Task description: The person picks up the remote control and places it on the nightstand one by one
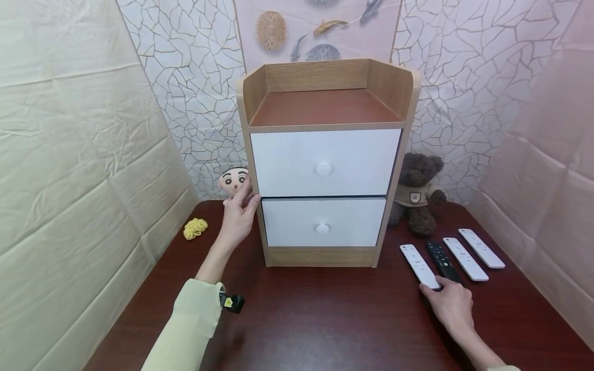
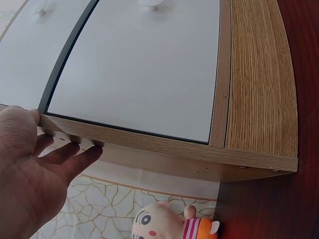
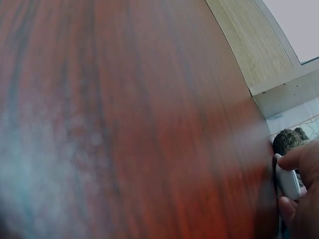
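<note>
A small wood-grain cabinet [image 1: 322, 256] with two white drawers stands in the middle, both drawers closed. My left hand [image 1: 240, 219] rests on its left side. In the left wrist view the fingers [image 2: 82, 158] lie fairly straight against the side panel, and the thumb is at the front edge near the gap between the drawers. On the right, my right hand [image 1: 450, 303] grips the near end of a white remote control [image 1: 419, 265]. The right wrist view shows thumb and fingers around that white remote [image 3: 287, 180], its far part partly hidden.
Beside the held remote lie a black remote [image 1: 443, 262] and two more white remotes [image 1: 465, 259]. A brown teddy bear [image 1: 419, 193] sits right of the cabinet. To the left are a cartoon-faced doll [image 1: 232, 180] and a yellow yarn-like bundle [image 1: 195, 228]. Cloth walls border the dark red table [image 1: 315, 314].
</note>
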{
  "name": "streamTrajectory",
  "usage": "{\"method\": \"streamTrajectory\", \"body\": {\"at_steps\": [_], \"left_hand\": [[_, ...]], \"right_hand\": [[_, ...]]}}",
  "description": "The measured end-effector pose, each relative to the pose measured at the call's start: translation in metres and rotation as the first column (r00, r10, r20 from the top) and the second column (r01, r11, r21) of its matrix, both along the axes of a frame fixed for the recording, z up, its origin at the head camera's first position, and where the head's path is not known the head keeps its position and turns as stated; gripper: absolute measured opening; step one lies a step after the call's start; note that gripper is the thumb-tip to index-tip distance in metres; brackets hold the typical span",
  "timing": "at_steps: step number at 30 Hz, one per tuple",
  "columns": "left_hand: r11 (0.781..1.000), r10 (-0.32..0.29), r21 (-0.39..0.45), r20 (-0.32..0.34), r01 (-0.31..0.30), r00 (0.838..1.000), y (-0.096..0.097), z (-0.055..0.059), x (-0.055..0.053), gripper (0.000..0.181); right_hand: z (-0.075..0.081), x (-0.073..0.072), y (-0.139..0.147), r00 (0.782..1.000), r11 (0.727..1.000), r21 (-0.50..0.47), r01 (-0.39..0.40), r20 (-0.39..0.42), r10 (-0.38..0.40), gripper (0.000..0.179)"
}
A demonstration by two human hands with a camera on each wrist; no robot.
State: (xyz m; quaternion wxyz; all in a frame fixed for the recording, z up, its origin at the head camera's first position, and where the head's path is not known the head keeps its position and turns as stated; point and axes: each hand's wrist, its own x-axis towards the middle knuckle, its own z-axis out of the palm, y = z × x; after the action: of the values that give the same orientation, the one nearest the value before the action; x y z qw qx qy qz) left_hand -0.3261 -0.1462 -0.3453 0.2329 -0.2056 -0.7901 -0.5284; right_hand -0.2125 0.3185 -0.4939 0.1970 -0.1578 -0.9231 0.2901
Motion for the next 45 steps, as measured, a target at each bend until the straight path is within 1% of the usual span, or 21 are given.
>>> {"method": "streamTrajectory", "body": {"at_steps": [6,11,15,18,22,26,29,32,34,36,38,41,43,45], "left_hand": [[1.000,-0.003,-0.003,-0.012,0.003,1.000,0.000,0.001,0.001,0.058],[1.000,-0.014,-0.008,-0.048,0.013,0.999,-0.002,0.000,0.000,0.059],[1.000,-0.018,-0.001,-0.074,0.018,0.997,-0.003,-0.001,-0.001,0.059],[1.000,-0.018,-0.002,-0.078,0.018,0.997,-0.003,-0.001,-0.001,0.059],[1.000,-0.013,-0.005,-0.072,0.013,0.997,-0.004,-0.001,-0.001,0.058],[1.000,-0.012,-0.001,-0.061,0.011,0.998,-0.004,-0.001,-0.002,0.057],[1.000,-0.009,0.000,-0.046,0.009,0.999,-0.004,-0.001,-0.001,0.058],[1.000,-0.004,0.001,-0.027,0.004,1.000,-0.004,-0.001,-0.001,0.058],[1.000,-0.001,0.001,-0.014,0.001,1.000,-0.003,0.000,-0.001,0.058],[1.000,0.002,-0.001,-0.001,-0.002,1.000,-0.002,0.001,0.000,0.058],[1.000,0.002,-0.005,0.008,-0.002,1.000,0.000,0.007,0.005,0.057],[1.000,-0.001,-0.013,0.015,0.001,1.000,0.004,0.018,0.019,0.057],[1.000,-0.005,-0.014,0.014,0.005,1.000,0.006,0.024,0.027,0.056],[1.000,-0.008,-0.014,0.014,0.008,1.000,0.007,0.027,0.030,0.056]], "right_hand": [[-0.001,0.002,0.003,0.998,0.998,-0.033,0.046,-0.030,-0.047,0.050],[0.002,0.003,0.006,0.993,0.995,-0.049,0.081,-0.079,-0.085,0.050],[0.007,0.004,0.009,0.985,0.993,-0.063,0.099,-0.136,-0.107,0.050],[0.010,0.007,0.010,0.968,0.990,-0.087,0.114,-0.213,-0.130,0.048],[0.016,0.008,0.011,0.941,0.981,-0.130,0.141,-0.290,-0.174,0.045],[0.022,0.007,0.012,0.911,0.976,-0.166,0.142,-0.363,-0.194,0.044],[0.027,0.008,0.013,0.893,0.971,-0.199,0.130,-0.402,-0.202,0.043],[0.033,0.008,0.014,0.884,0.962,-0.245,0.116,-0.417,-0.213,0.043],[0.036,0.008,0.014,0.881,0.958,-0.268,0.106,-0.421,-0.216,0.044],[0.040,0.009,0.014,0.883,0.952,-0.289,0.100,-0.416,-0.219,0.045],[0.043,0.009,0.014,0.887,0.948,-0.304,0.098,-0.404,-0.222,0.046],[0.046,0.010,0.013,0.890,0.943,-0.317,0.098,-0.396,-0.225,0.047],[0.047,0.011,0.014,0.887,0.942,-0.324,0.090,-0.405,-0.224,0.048],[0.048,0.012,0.013,0.875,0.936,-0.346,0.070,-0.429,-0.224,0.047]]}}
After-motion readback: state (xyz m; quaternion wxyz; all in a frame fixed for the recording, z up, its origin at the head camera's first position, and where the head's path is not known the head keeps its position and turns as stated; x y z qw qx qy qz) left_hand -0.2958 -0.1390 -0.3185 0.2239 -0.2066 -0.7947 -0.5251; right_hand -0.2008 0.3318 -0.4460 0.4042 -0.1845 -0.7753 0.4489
